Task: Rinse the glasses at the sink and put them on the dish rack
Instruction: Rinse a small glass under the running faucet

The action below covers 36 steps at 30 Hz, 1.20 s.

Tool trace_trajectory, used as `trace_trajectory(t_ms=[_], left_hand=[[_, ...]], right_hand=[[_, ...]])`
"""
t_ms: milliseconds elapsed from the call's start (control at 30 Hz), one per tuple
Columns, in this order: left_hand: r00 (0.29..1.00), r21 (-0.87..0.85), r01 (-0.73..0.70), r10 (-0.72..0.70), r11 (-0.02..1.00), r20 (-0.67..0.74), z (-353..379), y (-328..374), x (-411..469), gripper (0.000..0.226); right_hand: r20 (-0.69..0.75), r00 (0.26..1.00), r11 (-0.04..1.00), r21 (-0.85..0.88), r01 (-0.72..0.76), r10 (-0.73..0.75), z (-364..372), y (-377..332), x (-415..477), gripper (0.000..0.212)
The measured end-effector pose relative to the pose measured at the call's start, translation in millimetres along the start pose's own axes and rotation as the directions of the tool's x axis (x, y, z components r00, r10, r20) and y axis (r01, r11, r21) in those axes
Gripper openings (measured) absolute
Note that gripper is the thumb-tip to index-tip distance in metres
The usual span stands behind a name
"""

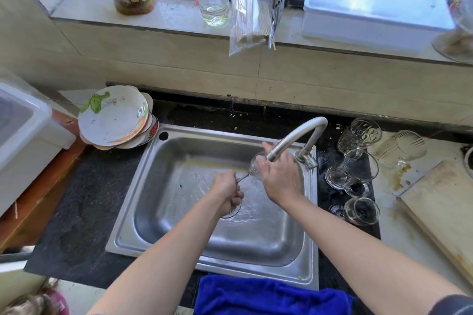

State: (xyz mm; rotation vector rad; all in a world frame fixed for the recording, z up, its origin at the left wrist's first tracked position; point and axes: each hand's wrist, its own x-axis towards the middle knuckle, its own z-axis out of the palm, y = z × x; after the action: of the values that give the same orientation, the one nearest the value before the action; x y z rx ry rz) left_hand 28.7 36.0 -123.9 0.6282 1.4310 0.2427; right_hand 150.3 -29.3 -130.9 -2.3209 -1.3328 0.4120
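Stemmed glass (254,167) — lying slantwise between hands; left hand (226,193) is gripping stem, right hand (279,177) is cupping bowl under faucet (294,135).

I see a clear wine glass (254,167) tilted nearly sideways above the wet steel sink (166,199). More clear glasses (352,171) sit grouped just right of it.

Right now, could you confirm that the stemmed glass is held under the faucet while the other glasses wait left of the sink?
Not quite: the head view shows the other glasses waiting right of the sink, not left. The stemmed glass is indeed held under the faucet.
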Motion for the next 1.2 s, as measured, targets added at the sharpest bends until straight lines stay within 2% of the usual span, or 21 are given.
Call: trace_trajectory(t_ms=[100,200,233,300,333,367,400,433,467,533,633,667,700,800,867,933,967,1033,1067,1167,1200], left_hand=[[0.97,-0.079,0.204,-0.191,0.976,0.151,-7.5,-2.7,-1.0,0.02],[0.932,-0.085,0.308,-0.282,0.948,0.227,-16.3,-5.9,3.9,0.015],[0.923,-0.098,0.326,-0.294,0.94,0.248,-17.0,-7.0,2.8,0.015],[0.916,-0.118,0.332,-0.29,0.936,0.277,-15.8,-9.4,-0.1,0.016],[0.92,-0.119,0.319,-0.277,0.94,0.278,-14.6,-9.6,-3.1,0.017],[0.933,-0.11,0.284,-0.248,0.952,0.261,-13.5,-10.2,-5.8,0.018],[0.955,-0.085,0.222,-0.199,0.971,0.221,-12.0,-10.8,-7.5,0.018],[0.98,-0.042,0.126,-0.118,0.991,0.161,-11.2,-12.1,-7.6,0.019],[0.995,0.021,0.002,-0.004,1.0,0.099,-10.6,-14.0,-7.8,0.019],[0.956,0.233,-0.287,0.294,0.929,0.008,-10.1,-17.5,-7.6,0.019],[0.773,0.513,-0.565,0.631,0.646,0.057,-12.2,-23.1,-10.0,0.018],[0.731,0.531,-0.604,0.678,0.594,0.072,-10.8,-24.1,-11.9,0.018],[0.706,0.543,-0.624,0.703,0.563,0.083,-8.0,-25.0,-13.4,0.018],[0.684,0.523,-0.648,0.725,0.553,0.082,1.9,-27.2,-16.8,0.018],[0.724,0.492,-0.616,0.689,0.615,0.046,-0.3,-26.6,-16.4,0.017],[0.735,0.515,-0.595,0.677,0.617,0.038,-4.9,-23.9,-18.1,0.017],[0.741,0.524,-0.588,0.671,0.616,0.042,-6.0,-22.6,-19.6,0.017],[0.769,0.528,-0.556,0.638,0.641,0.035,-7.1,-23.5,-17.6,0.017],[0.793,0.516,-0.536,0.608,0.668,0.037,-7.5,-23.9,-15.5,0.017],[0.884,0.342,-0.46,0.459,0.82,0.087,-9.7,-21.7,-11.6,0.018],[0.903,0.289,-0.429,0.414,0.856,0.113,-10.8,-18.8,-12.5,0.019]], right_hand=[[0.023,0.972,0.964,-0.126,0.235,-0.234,-0.9,5.9,-7.6,0.055],[-0.01,0.997,0.993,-0.085,0.08,-0.081,-6.3,18.2,6.1,0.06],[-0.001,0.993,0.985,-0.123,0.119,-0.12,-4.4,17.4,6.4,0.059],[0.019,0.939,0.922,-0.183,0.34,-0.343,-1.1,14.1,4.4,0.057],[0.026,0.932,0.923,-0.131,0.362,-0.362,-1.3,13.7,4.4,0.056],[0.014,0.969,0.969,0.009,0.246,-0.246,-7.1,8.2,3.5,0.052],[-0.017,0.999,0.978,0.202,0.045,-0.042,-7.2,7.3,6.7,0.046],[0.039,0.977,0.902,0.377,-0.209,0.211,-7.9,5.6,11.7,0.039],[0.174,0.892,0.742,0.501,-0.445,0.417,-9.3,0.7,15.6,0.037],[0.448,0.707,0.295,0.687,-0.664,0.547,-9.4,-12.0,17.5,0.039],[0.715,0.543,-0.354,0.694,-0.627,0.441,-23.8,-11.8,28.8,0.043],[0.754,0.513,-0.512,0.656,-0.554,0.411,-29.6,-11.6,31.3,0.044],[0.761,0.491,-0.602,0.641,-0.476,0.423,-28.1,-11.2,33.0,0.047],[0.761,0.494,-0.616,0.64,-0.46,0.421,-19.0,-21.0,26.0,0.064],[0.769,0.523,-0.609,0.623,-0.491,0.366,-24.9,-23.9,24.7,0.074],[0.757,0.532,-0.629,0.632,-0.452,0.379,-34.2,-13.4,34.6,0.078],[0.724,0.556,-0.615,0.669,-0.419,0.408,-34.8,-8.7,38.3,0.079],[0.673,0.592,-0.473,0.737,-0.483,0.444,-22.2,-12.5,33.6,0.073],[0.707,0.571,-0.454,0.706,-0.543,0.417,-21.3,-20.3,26.8,0.066],[0.747,0.603,-0.556,0.639,-0.533,0.28,-18.3,-16.5,20.9,0.067],[0.743,0.604,-0.544,0.646,-0.535,0.288,-24.3,-13.3,22.2,0.065]])
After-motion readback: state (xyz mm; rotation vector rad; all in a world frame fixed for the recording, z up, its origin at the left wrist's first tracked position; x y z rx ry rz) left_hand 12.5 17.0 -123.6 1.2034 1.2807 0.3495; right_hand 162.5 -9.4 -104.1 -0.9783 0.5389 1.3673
